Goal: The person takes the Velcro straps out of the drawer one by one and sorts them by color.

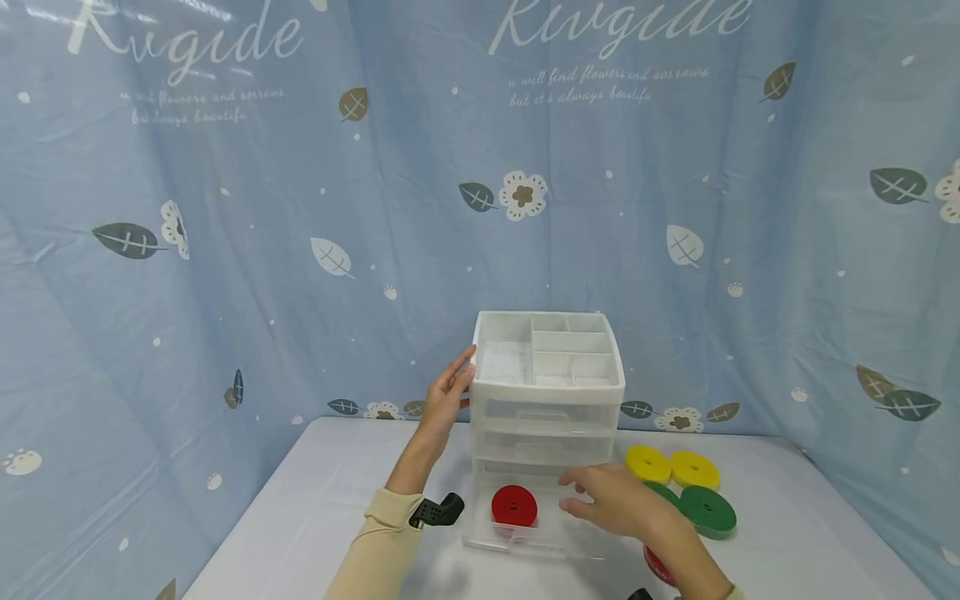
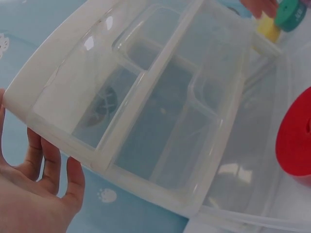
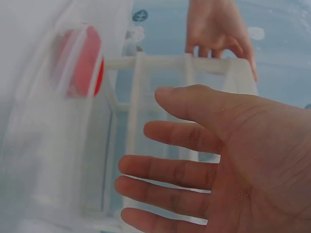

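Note:
A white plastic drawer unit with clear drawers stands on the table. Its bottom drawer is pulled out, and a flat red roll with a small centre hole lies in the drawer's left part. My left hand touches the unit's left side, fingers spread along the upper edge; the same hand shows beside the frame in the left wrist view. Over the right part of the open drawer hovers my right hand, its fingers apart and nothing between them.
Right of the unit lie two yellow rolls and two green rolls. Another red roll is partly hidden under my right forearm. A divided tray tops the unit. A blue printed curtain hangs behind the white table.

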### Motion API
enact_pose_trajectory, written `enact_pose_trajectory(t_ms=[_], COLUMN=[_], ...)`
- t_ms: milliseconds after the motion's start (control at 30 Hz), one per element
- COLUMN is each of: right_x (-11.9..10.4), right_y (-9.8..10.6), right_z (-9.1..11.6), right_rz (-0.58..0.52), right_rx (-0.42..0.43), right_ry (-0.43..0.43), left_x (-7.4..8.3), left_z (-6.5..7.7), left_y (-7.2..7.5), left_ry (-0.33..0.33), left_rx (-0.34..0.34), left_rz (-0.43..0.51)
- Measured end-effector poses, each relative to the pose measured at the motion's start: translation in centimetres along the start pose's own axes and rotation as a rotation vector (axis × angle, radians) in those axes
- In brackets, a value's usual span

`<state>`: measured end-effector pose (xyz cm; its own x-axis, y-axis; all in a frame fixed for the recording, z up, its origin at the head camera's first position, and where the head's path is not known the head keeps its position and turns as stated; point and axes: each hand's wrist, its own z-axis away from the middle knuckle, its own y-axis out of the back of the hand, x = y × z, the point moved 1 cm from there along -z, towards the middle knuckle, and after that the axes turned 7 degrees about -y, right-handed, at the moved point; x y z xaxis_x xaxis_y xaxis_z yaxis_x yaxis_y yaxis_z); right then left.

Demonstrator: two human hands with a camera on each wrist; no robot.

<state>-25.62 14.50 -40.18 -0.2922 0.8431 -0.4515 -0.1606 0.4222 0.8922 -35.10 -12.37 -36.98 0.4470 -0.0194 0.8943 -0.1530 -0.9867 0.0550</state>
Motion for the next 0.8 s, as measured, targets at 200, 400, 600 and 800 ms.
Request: enact_pose_trajectory(t_ms=[200,400,600,800], right_x=[-0.3,-1.0,-2.5,-3.8], right_y=[-1.4,-2.6,-3.6,-5.2], right_z=[-1.3,-2.3,-3.3,-4.3], right_rz=[-0.009,0.034,0.096,0.087], right_rx=[-0.036,-0.035,0.008,0.007], right_ry=[0.062,0.094,0.09,0.029], left_x=[0.0,0.0,0.0,0.1], left_z=[0.0,0.1,0.1,0.1], left_y=[0.0,0.0,0.0,0.0], left_ry=[0.004,-0.002,0.006,0.005], left_rx=[-0.001,-0.002,0.004,0.003], left_rz=[0.019,0.01,-0.003,0.014])
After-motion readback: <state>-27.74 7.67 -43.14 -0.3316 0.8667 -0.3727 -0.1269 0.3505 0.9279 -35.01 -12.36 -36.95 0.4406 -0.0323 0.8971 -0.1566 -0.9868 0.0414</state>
